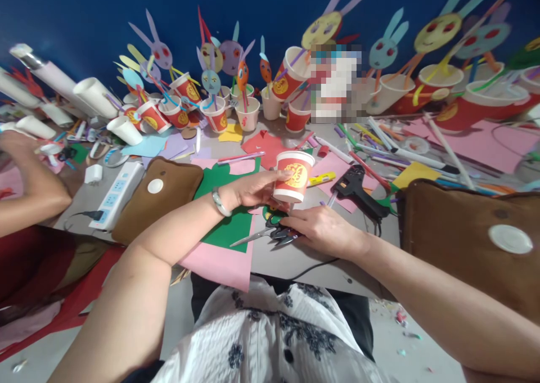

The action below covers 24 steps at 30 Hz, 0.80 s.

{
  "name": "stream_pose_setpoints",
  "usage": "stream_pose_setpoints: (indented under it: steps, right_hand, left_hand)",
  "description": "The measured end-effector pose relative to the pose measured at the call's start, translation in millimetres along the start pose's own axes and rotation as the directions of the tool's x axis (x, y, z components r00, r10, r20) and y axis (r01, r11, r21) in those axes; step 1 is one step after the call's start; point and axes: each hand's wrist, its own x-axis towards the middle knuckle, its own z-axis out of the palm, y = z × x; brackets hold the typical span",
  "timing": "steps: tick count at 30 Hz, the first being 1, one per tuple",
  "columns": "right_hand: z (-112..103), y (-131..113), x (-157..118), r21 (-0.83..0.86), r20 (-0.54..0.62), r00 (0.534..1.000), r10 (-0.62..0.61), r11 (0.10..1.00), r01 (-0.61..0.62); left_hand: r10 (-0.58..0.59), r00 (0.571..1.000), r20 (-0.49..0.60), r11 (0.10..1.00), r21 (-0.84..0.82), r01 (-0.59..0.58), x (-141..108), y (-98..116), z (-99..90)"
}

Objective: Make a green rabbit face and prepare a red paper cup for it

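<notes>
My left hand (257, 189), with a bangle on its wrist, grips a red and white paper cup (294, 176) with a yellow emblem and holds it upright above the table. Below the cup, my right hand (318, 225) is closed at the dark handles of a pair of scissors (257, 237); its fingertips are partly hidden. A second short dark-handled blade tool (289, 238) lies against them. Just under the cup sits a small green and yellow piece (269, 211). Green paper (228, 225) lies on pink paper (223, 262) to the left. Right of the cup is a yellow marker (323, 179).
A black glue gun (352, 186) with its cord lies right of my hands. Brown padded pouches (158, 197) flank the space, with a power strip (118, 194) at left. Cups with paper rabbit faces (215, 113) line the back. At far left is another person's arm (34, 169).
</notes>
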Motion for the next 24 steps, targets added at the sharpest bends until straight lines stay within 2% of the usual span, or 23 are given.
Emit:
stream_pose_setpoints:
  steps: [2, 4, 7, 9, 11, 13, 17, 20, 24]
  right_hand:
    - [-1.7, 0.0, 0.6, 0.047, -0.030, 1.000, -0.004, 0.999, 0.005]
    - [-5.8, -1.5, 1.6, 0.161, -0.065, 0.998, 0.023, 0.987, -0.012]
    - [-14.0, -5.8, 4.0, 0.398, -0.109, 0.982, 0.153, 0.912, -0.098]
    - [-18.4, -8.8, 5.9, 0.506, -0.131, 0.942, 0.308, 0.838, -0.204]
    - [-21.5, -10.8, 7.7, 0.557, -0.151, 0.871, 0.468, 0.768, -0.316]
    - [-24.2, -12.1, 8.9, 0.598, -0.162, 0.812, 0.561, 0.710, -0.372]
    - [-28.1, -15.1, 9.5, 0.688, -0.167, 0.761, 0.627, 0.627, -0.365]
    - [-25.6, -17.1, 10.6, 0.703, -0.123, 0.739, 0.662, 0.583, -0.406]
    - [-19.9, -17.8, 13.2, 0.707, -0.105, 0.742, 0.662, 0.575, -0.412]
  left_hand:
    - [0.042, 0.999, -0.010, 0.999, -0.027, -0.042, -0.8, 0.2, 0.2]
    - [0.106, 0.993, -0.043, 0.992, -0.067, -0.109, -2.1, 0.6, 2.1]
    - [0.220, 0.968, -0.124, 0.959, -0.152, -0.238, -3.6, 1.5, 6.9]
    - [0.286, 0.941, -0.180, 0.923, -0.211, -0.321, -4.0, 2.0, 9.9]
    - [0.330, 0.920, -0.212, 0.890, -0.255, -0.378, -3.8, 2.2, 12.2]
    - [0.374, 0.900, -0.225, 0.856, -0.289, -0.428, -3.4, 1.7, 13.8]
    - [0.457, 0.864, -0.212, 0.816, -0.285, -0.502, -2.7, -1.4, 16.8]
    - [0.454, 0.867, -0.203, 0.831, -0.254, -0.495, -3.7, -3.8, 21.2]
    - [0.421, 0.880, -0.222, 0.834, -0.287, -0.471, -8.0, -4.9, 32.8]
